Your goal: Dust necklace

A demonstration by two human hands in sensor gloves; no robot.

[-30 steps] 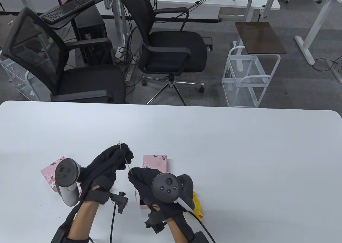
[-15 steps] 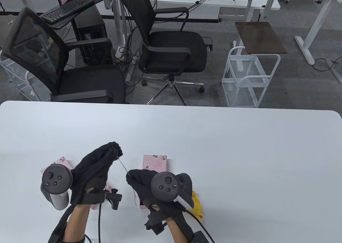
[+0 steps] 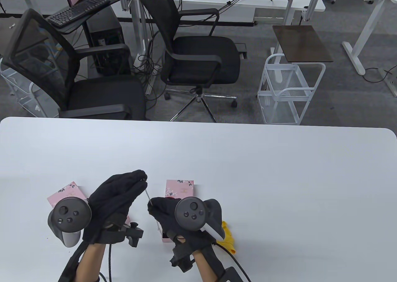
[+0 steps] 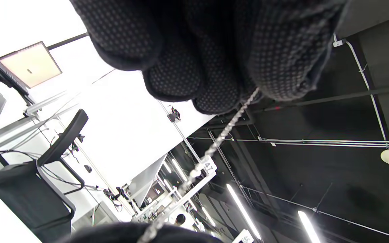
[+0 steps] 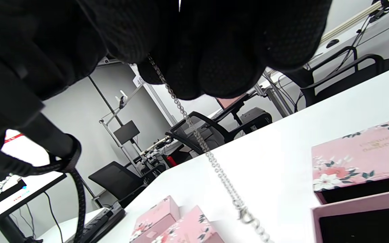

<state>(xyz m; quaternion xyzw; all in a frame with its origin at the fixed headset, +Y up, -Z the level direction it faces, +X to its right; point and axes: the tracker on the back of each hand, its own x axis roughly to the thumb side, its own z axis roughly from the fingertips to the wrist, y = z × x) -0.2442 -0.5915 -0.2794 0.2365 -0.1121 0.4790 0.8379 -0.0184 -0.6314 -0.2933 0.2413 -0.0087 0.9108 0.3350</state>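
both hands hold one thin necklace [image 3: 148, 196] stretched in the air between them, above the white table [image 3: 279, 176]. my left hand [image 3: 116, 195] pinches the upper end at its fingertips [image 4: 275, 67], and my right hand [image 3: 166, 209] grips the chain lower down, with the loose end and its clasp hanging below toward the table. a pink flowered box [image 3: 180, 187] lies just past my right hand, and a second pink box [image 3: 66, 192] sits partly under my left. a yellow cloth [image 3: 229, 237] shows beside my right wrist.
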